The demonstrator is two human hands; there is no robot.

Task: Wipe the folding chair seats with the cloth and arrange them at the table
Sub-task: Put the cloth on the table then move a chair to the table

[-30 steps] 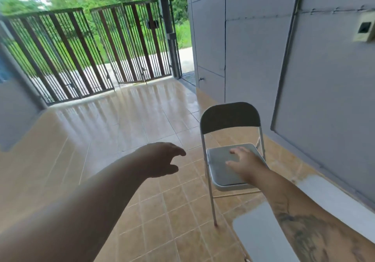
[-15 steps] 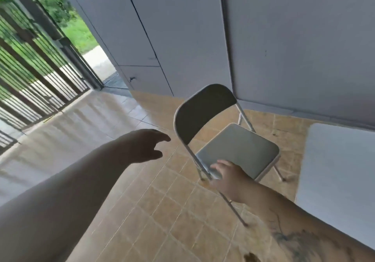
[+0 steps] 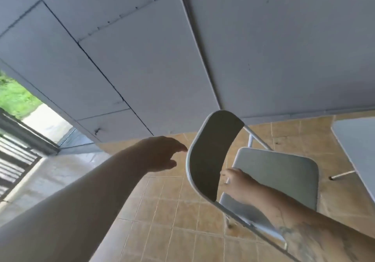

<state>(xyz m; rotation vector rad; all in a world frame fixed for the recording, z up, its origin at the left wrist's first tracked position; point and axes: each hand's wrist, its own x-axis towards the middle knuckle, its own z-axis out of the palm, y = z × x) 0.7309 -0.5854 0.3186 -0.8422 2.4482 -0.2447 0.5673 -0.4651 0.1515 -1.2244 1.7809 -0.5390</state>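
Swung round, chair (image 3: 274, 178) faces table (image 3: 357, 146); right hand (image 3: 236, 182) grips seat, left (image 3: 160, 154) open.

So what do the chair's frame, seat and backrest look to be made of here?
The frame looks like painted metal tubing: thin, round, pale, with a slight sheen. The seat seems to be padded vinyl or something similar: matte grey with soft, rounded edges, though that is not certain. The backrest is curved and dark grey, in shadow, so whether it is padded or bare sheet cannot be told.
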